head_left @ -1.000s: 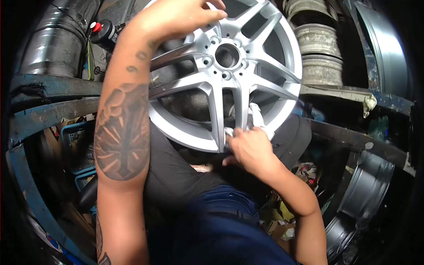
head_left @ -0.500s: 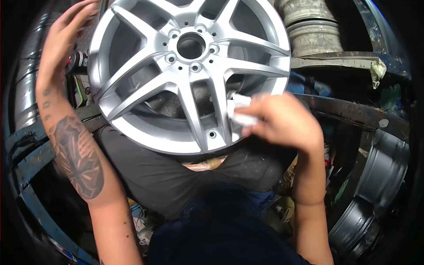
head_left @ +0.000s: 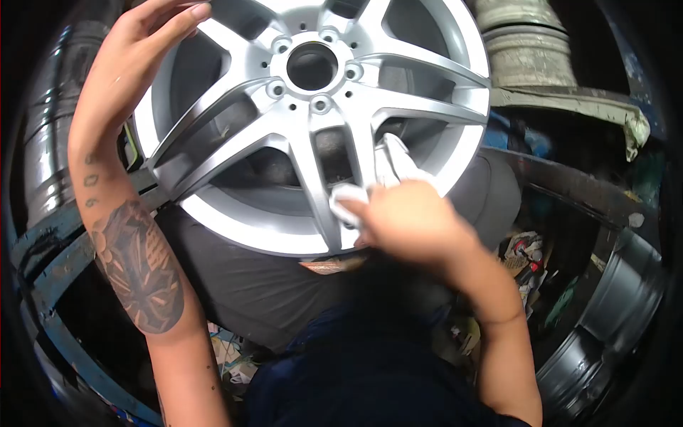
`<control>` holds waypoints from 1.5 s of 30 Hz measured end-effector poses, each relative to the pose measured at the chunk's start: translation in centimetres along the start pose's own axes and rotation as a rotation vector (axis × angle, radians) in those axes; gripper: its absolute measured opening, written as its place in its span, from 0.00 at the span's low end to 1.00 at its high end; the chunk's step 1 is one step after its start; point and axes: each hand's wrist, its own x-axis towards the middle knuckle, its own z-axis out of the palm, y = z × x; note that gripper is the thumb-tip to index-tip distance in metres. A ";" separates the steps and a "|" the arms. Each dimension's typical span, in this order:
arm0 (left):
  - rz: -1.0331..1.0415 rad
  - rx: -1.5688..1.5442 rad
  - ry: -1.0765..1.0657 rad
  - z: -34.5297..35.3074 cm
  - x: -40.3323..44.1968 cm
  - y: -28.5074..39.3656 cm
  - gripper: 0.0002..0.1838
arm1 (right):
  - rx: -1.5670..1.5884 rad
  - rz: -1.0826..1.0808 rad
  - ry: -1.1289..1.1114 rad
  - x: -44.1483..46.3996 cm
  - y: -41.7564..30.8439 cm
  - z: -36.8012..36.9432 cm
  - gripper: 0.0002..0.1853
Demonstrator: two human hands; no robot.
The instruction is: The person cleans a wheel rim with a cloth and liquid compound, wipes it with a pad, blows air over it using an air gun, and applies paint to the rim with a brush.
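Note:
A silver alloy wheel [head_left: 304, 142] with paired spokes and a round centre hole rests face up over the person's lap. My left hand [head_left: 153, 27] is at the wheel's upper left rim, thumb apart from the other fingers, which run partly out of view at the top edge. Closed around a white cloth [head_left: 348, 203], my right hand [head_left: 413, 220] presses at the lower spokes near the rim; it is blurred. Part of the cloth hangs over the spoke gap above the knuckles.
Dusty wheel barrels [head_left: 530, 53] are stacked at the upper right. Grey rims [head_left: 626, 277] stand at the lower right beside a dark metal rail [head_left: 562, 188]. Shiny metal barrels [head_left: 53, 142] and a blue frame [head_left: 64, 274] line the left side.
Over the last second my left hand has moved left to the wheel's rim. My right hand has shifted with the cloth between the lower spokes. The wheel appears further left than at first.

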 end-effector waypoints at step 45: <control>-1.036 0.138 0.107 -7.1 -1.8 -28.8 0.36 | 0.412 -0.160 0.681 11.0 5.2 -5.4 0.17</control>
